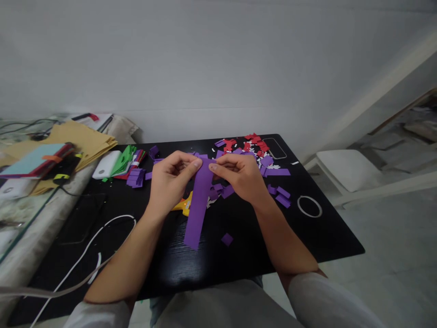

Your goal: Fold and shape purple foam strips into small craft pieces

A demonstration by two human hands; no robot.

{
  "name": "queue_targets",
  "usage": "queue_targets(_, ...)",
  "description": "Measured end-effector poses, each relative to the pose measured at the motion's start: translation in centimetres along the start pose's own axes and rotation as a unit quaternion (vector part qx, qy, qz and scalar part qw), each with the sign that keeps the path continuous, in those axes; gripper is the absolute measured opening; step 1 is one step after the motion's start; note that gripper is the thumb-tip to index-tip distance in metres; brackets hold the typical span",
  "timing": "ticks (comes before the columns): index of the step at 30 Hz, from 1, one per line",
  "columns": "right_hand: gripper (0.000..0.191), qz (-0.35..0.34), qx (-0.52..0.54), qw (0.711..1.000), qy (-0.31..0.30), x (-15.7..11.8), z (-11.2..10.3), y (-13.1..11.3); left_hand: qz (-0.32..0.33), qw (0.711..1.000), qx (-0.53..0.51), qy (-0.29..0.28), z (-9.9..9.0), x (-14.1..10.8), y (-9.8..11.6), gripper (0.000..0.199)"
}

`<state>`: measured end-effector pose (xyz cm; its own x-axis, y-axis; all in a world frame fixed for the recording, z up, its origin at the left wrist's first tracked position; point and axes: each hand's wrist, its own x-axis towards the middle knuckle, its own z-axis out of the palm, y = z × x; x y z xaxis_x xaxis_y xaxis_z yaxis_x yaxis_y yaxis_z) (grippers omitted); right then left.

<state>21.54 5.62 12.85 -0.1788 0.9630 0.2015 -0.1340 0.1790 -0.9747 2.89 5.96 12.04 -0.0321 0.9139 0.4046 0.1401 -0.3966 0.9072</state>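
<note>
A long purple paper strip point(198, 205) hangs down over the black table, pinched at its top end by both hands. My left hand point(174, 177) is closed, with thumb and forefinger on the strip's left edge. Opposite it, my right hand point(241, 175) pinches the top right edge. Partly hidden behind the strip lies a yellow tool point(186, 203) whose kind I cannot make out. A small purple paper square point(227, 239) rests on the table below my right hand. Purple paper pieces point(283, 197) are scattered beyond and to the right.
Red paper scraps point(259, 143) and white bits lie at the table's back right. Green folded paper point(124, 161) and brown envelopes point(82, 141) are at the left. A white cable point(92, 246) crosses the left side; a white ring point(309, 206) lies at the right. A white stool point(350, 168) stands beyond.
</note>
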Motion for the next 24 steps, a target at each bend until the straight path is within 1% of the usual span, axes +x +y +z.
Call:
queue_targets(2,0.027,0.0,-0.001,1.0,0.01,0.09,-0.03,0.07,-0.012,1.0,-0.012,-0.016,0.06,0.05,0.0,0.012)
queue_targets(6,0.028,-0.006,-0.008,0.999,0.038,0.23,-0.1,0.13,-0.044,0.996,-0.039,-0.067,0.27,0.04,0.03,0.014)
queue_targets(7,0.028,-0.007,-0.01,0.999,0.044,0.23,-0.11,0.12,-0.047,0.996,-0.039,-0.069,0.34,0.01,0.02,0.014)
queue_targets(12,0.03,0.0,-0.007,0.999,0.052,0.13,-0.1,0.17,-0.044,0.998,-0.018,-0.041,0.51,-0.14,-0.05,0.012)
queue_targets(17,0.03,0.007,-0.002,0.999,0.052,0.2,-0.01,0.38,-0.04,0.998,0.004,-0.042,0.35,-0.17,0.01,0.011)
queue_targets(21,0.03,-0.01,-0.002,0.999,0.042,0.46,0.1,0.63,-0.033,0.998,0.008,-0.062,0.29,-0.25,0.08,0.017)
queue_targets(24,0.023,-0.031,-0.022,0.999,0.024,0.65,0.05,0.75,-0.024,0.996,0.021,-0.084,0.32,-0.3,0.11,0.022)
